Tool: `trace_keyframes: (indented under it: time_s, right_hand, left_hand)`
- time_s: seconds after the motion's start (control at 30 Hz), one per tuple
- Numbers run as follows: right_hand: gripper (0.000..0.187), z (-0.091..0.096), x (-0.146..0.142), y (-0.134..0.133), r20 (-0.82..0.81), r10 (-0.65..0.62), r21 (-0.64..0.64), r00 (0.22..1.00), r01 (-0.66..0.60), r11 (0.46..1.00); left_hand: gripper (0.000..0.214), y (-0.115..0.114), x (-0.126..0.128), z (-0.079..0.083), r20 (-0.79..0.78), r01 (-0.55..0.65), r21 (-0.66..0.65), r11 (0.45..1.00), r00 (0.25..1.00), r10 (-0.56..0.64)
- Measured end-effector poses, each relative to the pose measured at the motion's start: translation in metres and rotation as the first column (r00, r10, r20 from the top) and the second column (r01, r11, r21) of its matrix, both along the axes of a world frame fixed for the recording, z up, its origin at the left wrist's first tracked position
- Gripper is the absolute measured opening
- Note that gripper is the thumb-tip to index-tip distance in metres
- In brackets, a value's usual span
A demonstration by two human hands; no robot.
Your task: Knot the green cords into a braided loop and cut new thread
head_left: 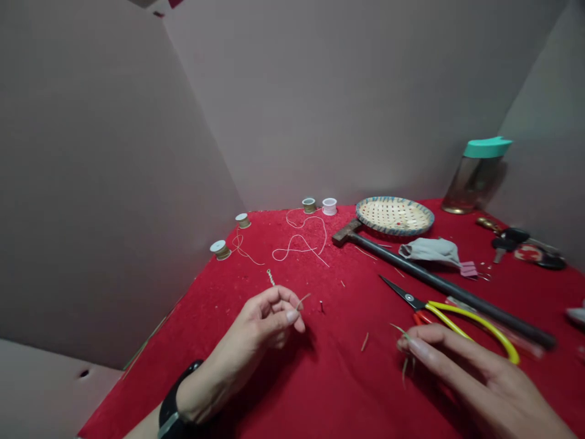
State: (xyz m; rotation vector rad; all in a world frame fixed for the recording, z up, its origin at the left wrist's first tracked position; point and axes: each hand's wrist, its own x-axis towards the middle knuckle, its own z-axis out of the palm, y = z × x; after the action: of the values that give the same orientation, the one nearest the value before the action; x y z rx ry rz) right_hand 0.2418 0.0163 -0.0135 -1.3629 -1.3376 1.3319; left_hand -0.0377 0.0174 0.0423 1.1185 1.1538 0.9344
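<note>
Over the head camera I see the left hand (pixel 267 318) pinching a thin, tan-green cord (pixel 303 300), its tip slightly curved; the right hand (pixel 493 379) pinches wispy olive strands (pixel 404 369) above the red cloth (pixel 342 390)

ok so left hand (pixel 267 318) is in a thumb-and-finger pinch, right hand (pixel 461 364) sits a bit lower, pinching the same way, both well apart
</note>
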Motion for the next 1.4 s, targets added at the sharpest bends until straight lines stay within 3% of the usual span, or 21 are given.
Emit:
trace_keyframes:
  time_s: [0.17,0.3,0.43,0.6,0.83,1.07,1.23,1.4]
  right_hand:
    - [0.032,0.023,-0.018,-0.008,-0.197,-0.120,-0.126,0.973,0.096,0.987]
    - [0.031,0.027,-0.020,-0.010,-0.252,-0.108,-0.152,0.962,0.071,0.986]
    - [0.030,0.029,-0.018,-0.012,-0.260,-0.087,-0.169,0.962,0.044,0.985]
    - [0.022,0.038,-0.018,-0.014,-0.162,-0.020,-0.120,0.987,0.001,0.993]
    - [0.021,0.038,-0.019,-0.017,-0.130,0.010,-0.083,0.992,-0.021,0.996]
    - [0.013,0.041,-0.024,-0.024,-0.127,-0.027,-0.042,0.992,0.022,0.999]
    - [0.018,0.038,-0.024,-0.025,0.024,0.078,-0.015,0.997,-0.077,0.997]
    - [0.018,0.034,-0.024,-0.025,0.125,0.127,0.192,0.984,-0.149,0.970]
  left_hand:
    - [0.009,-0.014,0.037,0.011,0.158,0.105,-0.102,0.989,0.983,-0.089]
    - [0.010,-0.021,0.058,0.013,0.271,0.204,-0.195,0.959,0.951,-0.147]
    - [0.016,-0.026,0.067,0.010,0.283,0.211,-0.206,0.955,0.948,-0.148]
    - [0.014,-0.027,0.074,0.006,0.278,0.124,-0.149,0.981,0.957,-0.079]
    - [0.026,-0.029,0.082,-0.009,0.381,0.151,-0.215,0.965,0.923,-0.059]
    - [0.028,-0.030,0.086,-0.017,0.271,0.008,-0.104,0.995,0.962,0.020]
    - [0.049,-0.032,0.086,-0.019,0.236,0.070,-0.116,0.991,0.971,-0.041]
    - [0.025,-0.030,0.085,-0.017,0.172,0.109,-0.133,0.985,0.981,-0.085]
